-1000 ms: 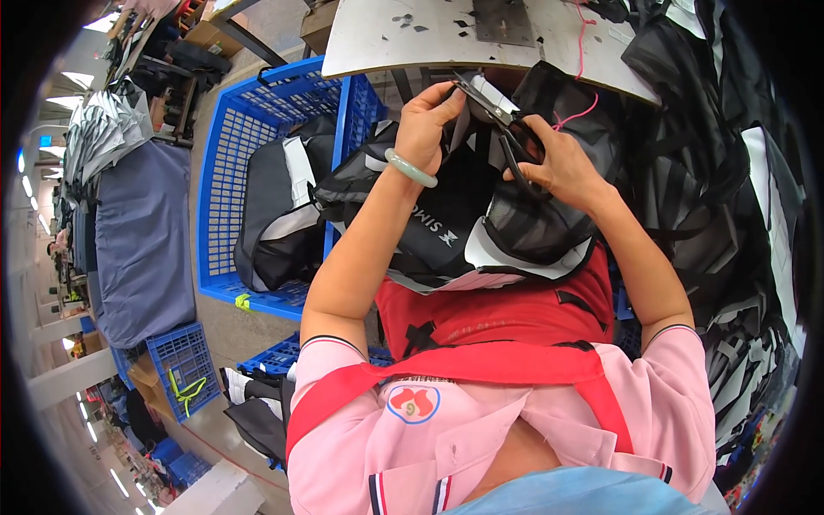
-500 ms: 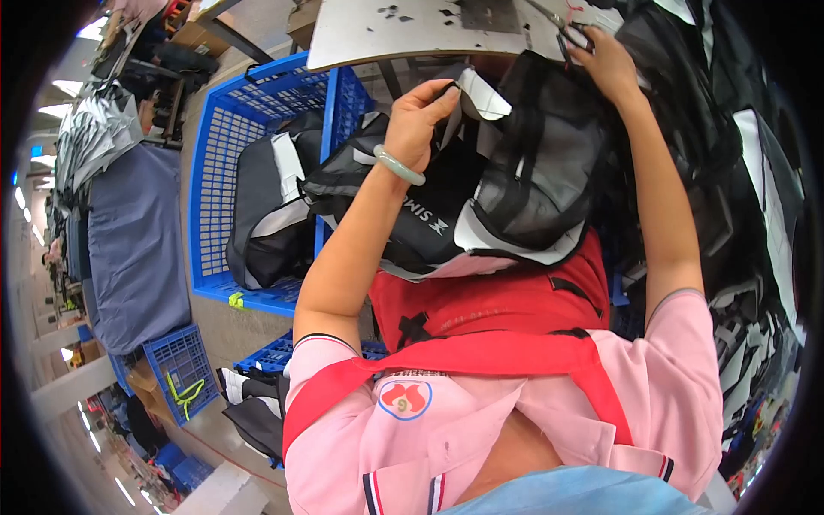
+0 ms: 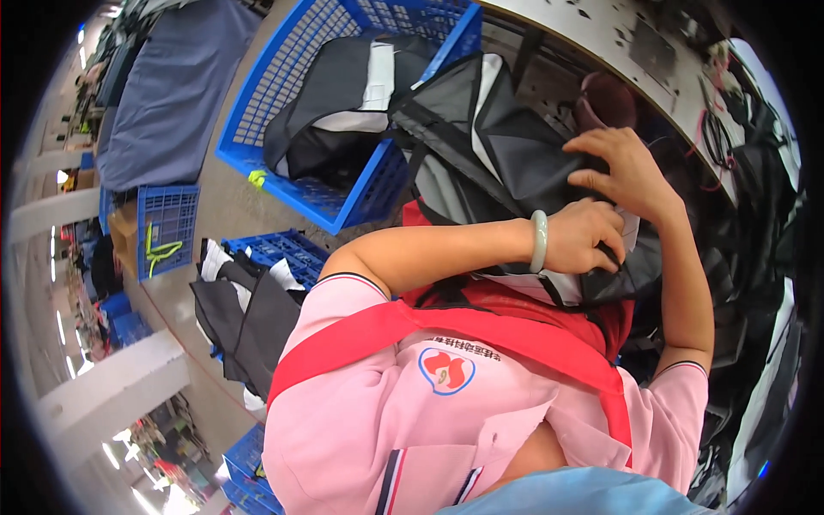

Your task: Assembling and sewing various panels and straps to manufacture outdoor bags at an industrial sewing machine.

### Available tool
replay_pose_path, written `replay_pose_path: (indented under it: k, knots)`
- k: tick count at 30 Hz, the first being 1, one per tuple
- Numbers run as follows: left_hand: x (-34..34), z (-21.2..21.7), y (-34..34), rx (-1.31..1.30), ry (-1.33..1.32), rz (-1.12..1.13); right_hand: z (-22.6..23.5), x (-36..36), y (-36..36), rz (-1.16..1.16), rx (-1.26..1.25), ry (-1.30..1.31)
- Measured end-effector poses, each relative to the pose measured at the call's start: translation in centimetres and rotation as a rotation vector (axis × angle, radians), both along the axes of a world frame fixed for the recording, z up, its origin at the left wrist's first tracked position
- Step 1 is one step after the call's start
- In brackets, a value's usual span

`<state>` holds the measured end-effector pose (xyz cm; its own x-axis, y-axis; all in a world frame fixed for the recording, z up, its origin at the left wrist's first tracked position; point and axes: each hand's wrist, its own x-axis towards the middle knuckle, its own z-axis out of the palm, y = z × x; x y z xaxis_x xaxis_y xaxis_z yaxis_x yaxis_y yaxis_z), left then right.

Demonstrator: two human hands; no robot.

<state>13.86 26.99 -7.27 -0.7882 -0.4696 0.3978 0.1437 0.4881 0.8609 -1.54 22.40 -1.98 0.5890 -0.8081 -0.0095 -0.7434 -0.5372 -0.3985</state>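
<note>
The black-and-grey bag lies bunched across my lap, over my red apron, one end reaching to the near side of the blue crate. My left hand lies low on the bag, its fingers curled in and grasping a bit of its dark cloth. A pale green bracelet circles that wrist. My right hand is just beyond the left, fingers released, spread and loosely bent over the bag; I cannot tell whether their tips touch it. More black and grey bags sit inside the crate, with a white strip showing. Past my hands, the white surface carries small dark scraps.
</note>
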Motion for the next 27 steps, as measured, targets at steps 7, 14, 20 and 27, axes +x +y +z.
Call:
replay_pose_path:
  k: [7, 14, 20, 27]
  knots:
    - [6.9, 0.1, -4.8, 0.326, -0.092, 0.107, -4.5, -1.9, 2.2, -0.064, 0.006, 0.205]
    - [29.9, -15.2, -18.5, -0.103, -0.820, 1.231, -2.8, -3.6, 5.3, -0.269, -0.311, -0.041]
    - [27.9, -21.4, -18.0, -0.556, -1.306, 0.814, 3.3, -2.6, 7.2, -0.211, -0.437, 0.063]
    - [29.0, -15.4, -19.7, -0.168, -0.917, 1.096, 7.1, -12.4, 12.9, -0.350, -0.573, 0.199]
